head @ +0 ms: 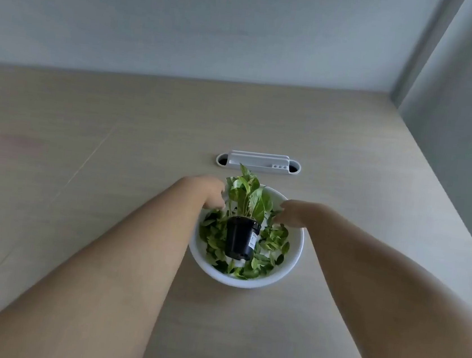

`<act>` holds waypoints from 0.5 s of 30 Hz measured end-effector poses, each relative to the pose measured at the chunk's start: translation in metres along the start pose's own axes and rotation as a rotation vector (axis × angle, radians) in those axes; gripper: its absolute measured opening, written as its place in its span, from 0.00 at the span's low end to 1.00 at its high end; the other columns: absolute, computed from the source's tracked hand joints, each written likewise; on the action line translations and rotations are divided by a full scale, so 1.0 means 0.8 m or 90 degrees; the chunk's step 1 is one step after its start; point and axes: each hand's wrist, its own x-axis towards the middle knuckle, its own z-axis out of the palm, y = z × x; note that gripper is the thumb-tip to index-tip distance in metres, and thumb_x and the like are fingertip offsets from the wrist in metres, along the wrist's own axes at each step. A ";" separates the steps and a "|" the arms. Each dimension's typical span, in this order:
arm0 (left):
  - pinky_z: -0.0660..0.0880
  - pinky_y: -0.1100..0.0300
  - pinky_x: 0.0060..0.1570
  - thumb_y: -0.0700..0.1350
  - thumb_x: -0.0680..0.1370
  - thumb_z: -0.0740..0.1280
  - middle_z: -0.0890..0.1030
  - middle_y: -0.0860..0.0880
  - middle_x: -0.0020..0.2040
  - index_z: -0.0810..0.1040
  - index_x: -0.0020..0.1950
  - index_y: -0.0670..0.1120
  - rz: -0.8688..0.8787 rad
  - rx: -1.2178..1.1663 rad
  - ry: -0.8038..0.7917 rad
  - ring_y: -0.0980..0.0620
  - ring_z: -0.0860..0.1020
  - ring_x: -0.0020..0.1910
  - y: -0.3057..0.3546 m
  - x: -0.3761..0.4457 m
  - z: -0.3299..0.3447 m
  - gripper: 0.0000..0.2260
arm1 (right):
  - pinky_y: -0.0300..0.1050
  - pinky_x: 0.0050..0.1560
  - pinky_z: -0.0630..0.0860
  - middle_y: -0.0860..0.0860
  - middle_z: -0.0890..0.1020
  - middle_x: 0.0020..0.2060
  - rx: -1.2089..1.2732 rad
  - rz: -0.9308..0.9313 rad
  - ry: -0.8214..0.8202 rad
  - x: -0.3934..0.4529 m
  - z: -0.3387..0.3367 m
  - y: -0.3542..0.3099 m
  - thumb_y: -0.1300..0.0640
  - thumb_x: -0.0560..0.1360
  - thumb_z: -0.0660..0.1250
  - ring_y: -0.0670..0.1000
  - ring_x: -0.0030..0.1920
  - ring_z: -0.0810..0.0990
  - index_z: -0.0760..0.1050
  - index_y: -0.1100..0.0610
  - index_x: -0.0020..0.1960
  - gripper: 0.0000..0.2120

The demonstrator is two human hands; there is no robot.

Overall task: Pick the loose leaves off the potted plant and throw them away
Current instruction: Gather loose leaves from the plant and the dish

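The leafy green plant in its black plastic pot (240, 238) stands in a round white bowl (293, 256) on my pale wooden worktop (109, 194), loose green leaves (273, 239) caught around it. My left hand (212, 194) and right hand (289, 213) reach in either side; whether their fingers hold leaves, I cannot tell.

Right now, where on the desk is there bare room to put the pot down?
Bare desk lies left of the bowl, and between bowl and near edge. Crowded: the bowl, with pot, leaves and both hands.
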 end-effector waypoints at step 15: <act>0.70 0.54 0.47 0.59 0.79 0.61 0.80 0.46 0.50 0.81 0.53 0.43 -0.030 -0.443 0.022 0.44 0.78 0.52 -0.002 0.030 0.107 0.20 | 0.51 0.55 0.77 0.56 0.79 0.49 0.422 0.078 -0.079 0.028 0.076 -0.004 0.40 0.76 0.60 0.56 0.49 0.79 0.71 0.60 0.61 0.25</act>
